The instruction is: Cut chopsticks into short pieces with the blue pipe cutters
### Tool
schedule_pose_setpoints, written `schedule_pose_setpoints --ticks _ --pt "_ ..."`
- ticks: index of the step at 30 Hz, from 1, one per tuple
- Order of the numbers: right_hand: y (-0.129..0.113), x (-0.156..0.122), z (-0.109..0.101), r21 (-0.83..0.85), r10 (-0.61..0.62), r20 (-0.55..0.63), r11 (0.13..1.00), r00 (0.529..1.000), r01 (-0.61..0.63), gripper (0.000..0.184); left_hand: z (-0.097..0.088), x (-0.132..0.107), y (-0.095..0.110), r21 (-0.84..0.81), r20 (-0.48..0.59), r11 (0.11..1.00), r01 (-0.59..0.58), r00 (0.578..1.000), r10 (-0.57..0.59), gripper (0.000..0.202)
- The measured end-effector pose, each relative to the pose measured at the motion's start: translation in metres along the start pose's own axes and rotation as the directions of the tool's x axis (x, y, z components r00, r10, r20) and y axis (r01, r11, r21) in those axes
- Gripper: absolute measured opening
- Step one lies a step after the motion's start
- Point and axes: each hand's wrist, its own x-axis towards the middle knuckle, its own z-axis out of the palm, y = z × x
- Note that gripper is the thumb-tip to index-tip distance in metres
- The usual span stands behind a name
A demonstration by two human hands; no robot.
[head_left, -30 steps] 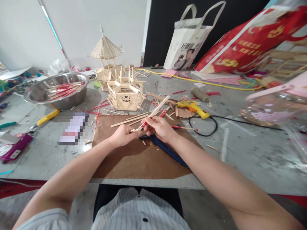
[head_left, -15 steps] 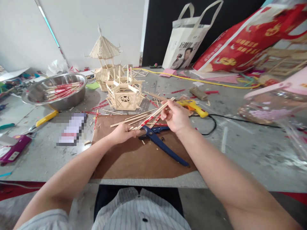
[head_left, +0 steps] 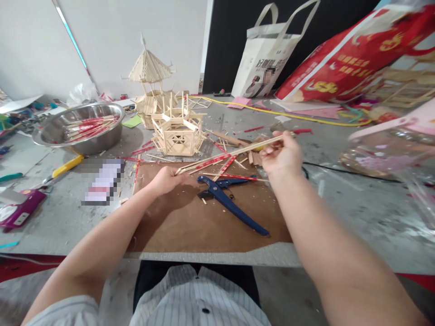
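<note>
Now pale chopsticks [head_left: 231, 155], red-printed middle, stretched between both hands.

Two hands: left hand [head_left: 167, 179], right hand [head_left: 282, 156]. Two stick-built models: roofed pavilion [head_left: 149, 72], open pavilion [head_left: 177, 133]. One steel bowl [head_left: 98, 141], one blue cutter [head_left: 231, 206], one brown board [head_left: 190, 226], one white tote [head_left: 263, 59], one red bag [head_left: 350, 54]. Between the hands, sticks [head_left: 220, 159] — too bunched to count.
</note>
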Motion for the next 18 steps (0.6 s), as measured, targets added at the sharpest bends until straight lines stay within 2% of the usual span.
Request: schedule_pose_setpoints --ticks 4,10,12,15,18 --pt "-0.006 0.006 -0.002 0.076 -0.087 -0.106 0.993 0.991 0.095 0.025 -0.009 0.009 -0.010 -0.044 -0.220 0.994 0.096 0.970 -0.104 0.035" --pt "-0.008 0.011 -0.005 0.094 -0.172 -0.104 0.979 0.980 0.182 0.024 -0.020 0.015 -0.015 -0.012 -0.352 0.971 0.239 0.908 -0.228 0.028" --pt "-0.008 0.013 -0.006 0.038 -0.268 -0.087 0.961 0.959 0.272 0.023 -0.023 0.015 -0.016 0.041 -0.356 0.963 0.266 0.905 -0.235 0.029" --pt "-0.004 0.010 -0.003 -0.071 -0.423 -0.029 0.905 0.906 0.420 0.021 -0.026 0.016 -0.018 0.144 -0.341 0.958 0.247 0.922 -0.186 0.032" --pt "0.006 -0.003 0.002 -0.126 -0.508 0.128 0.843 0.852 0.522 0.021 -0.027 0.015 -0.018 0.231 -0.403 0.947 0.224 0.908 -0.116 0.040"
